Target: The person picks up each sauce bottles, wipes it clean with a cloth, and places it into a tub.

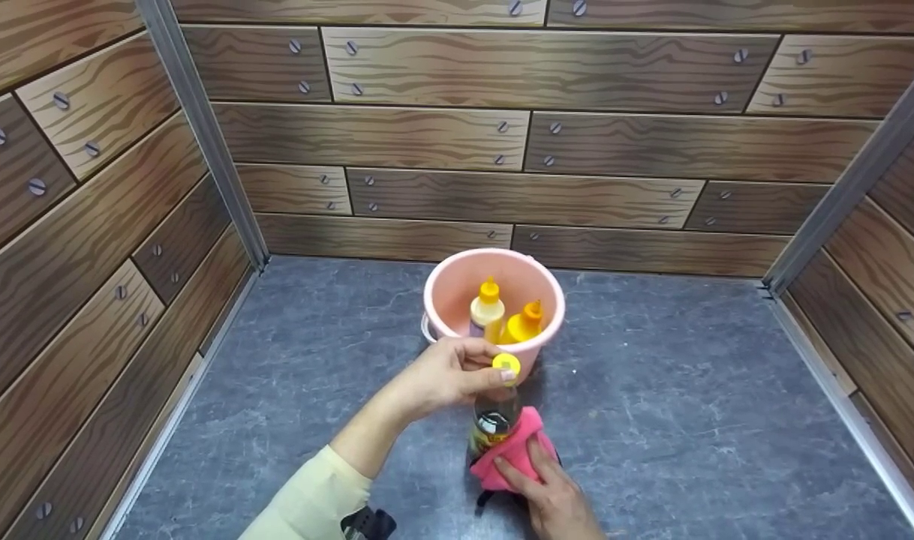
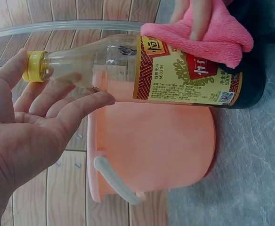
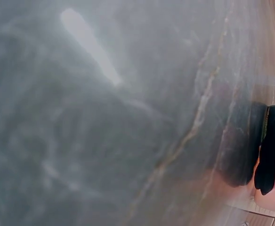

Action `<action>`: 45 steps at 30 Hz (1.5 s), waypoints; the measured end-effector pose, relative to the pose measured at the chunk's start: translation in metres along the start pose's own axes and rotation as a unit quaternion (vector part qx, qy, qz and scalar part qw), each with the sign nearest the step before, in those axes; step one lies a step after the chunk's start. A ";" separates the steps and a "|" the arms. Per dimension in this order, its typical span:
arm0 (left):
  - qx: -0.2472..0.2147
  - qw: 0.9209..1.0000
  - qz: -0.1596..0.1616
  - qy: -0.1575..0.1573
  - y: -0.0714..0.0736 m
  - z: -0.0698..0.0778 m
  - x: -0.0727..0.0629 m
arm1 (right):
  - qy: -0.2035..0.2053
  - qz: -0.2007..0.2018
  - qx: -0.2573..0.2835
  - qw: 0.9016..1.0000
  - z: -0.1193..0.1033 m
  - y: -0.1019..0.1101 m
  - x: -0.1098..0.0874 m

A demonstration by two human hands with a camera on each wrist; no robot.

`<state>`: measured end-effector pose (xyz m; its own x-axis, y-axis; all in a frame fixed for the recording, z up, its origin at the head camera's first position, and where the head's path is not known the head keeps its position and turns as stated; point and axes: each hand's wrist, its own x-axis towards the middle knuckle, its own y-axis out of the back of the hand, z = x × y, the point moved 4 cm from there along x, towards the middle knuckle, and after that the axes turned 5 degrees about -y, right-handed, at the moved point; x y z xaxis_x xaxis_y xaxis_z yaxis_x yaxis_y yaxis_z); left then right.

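Observation:
A glass vinegar bottle [image 1: 494,421] with a yellow cap [image 1: 506,366] stands upright in front of the bucket. My left hand [image 1: 443,375] pinches it by the cap, thumb on top and fingers beside the neck. In the left wrist view the bottle's yellow and red label [image 2: 184,75] faces the camera, and dark liquid shows near its base. Lower down, my right hand [image 1: 553,491] holds a pink cloth [image 1: 528,442] against the bottle's side. A black part [image 3: 269,162] of the cloth shows at the edge of the right wrist view, where most of the hand is hidden.
Just behind the bottle is a pink bucket [image 1: 528,360] with a pale handle [image 2: 114,181]. Inside are two squeeze bottles, one cream [image 1: 487,309] and one yellow [image 1: 523,328]. Wood-patterned walls [image 1: 427,135] enclose the grey marbled floor [image 1: 690,390] on three sides.

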<state>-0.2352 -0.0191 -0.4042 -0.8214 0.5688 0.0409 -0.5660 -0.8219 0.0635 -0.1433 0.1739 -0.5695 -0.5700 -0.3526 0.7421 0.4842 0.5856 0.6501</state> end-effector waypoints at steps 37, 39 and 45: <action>-0.002 1.000 0.005 0.002 -0.001 0.000 -0.001 | -0.116 -0.292 -0.004 0.949 0.015 -0.001 0.005; -0.006 1.000 0.003 0.001 -0.001 0.000 -0.001 | -0.113 -0.271 -0.029 0.956 0.018 0.001 0.006; -0.003 1.000 -0.007 -0.008 -0.002 0.000 0.000 | -0.179 -0.225 -0.053 0.956 0.035 0.009 0.009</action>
<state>-0.2338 -0.0178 -0.4039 -0.8119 0.5810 0.0568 -0.5783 -0.8138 0.0574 -0.1674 0.2016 -0.5631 -0.9182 -0.2671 0.2923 0.1906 0.3491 0.9175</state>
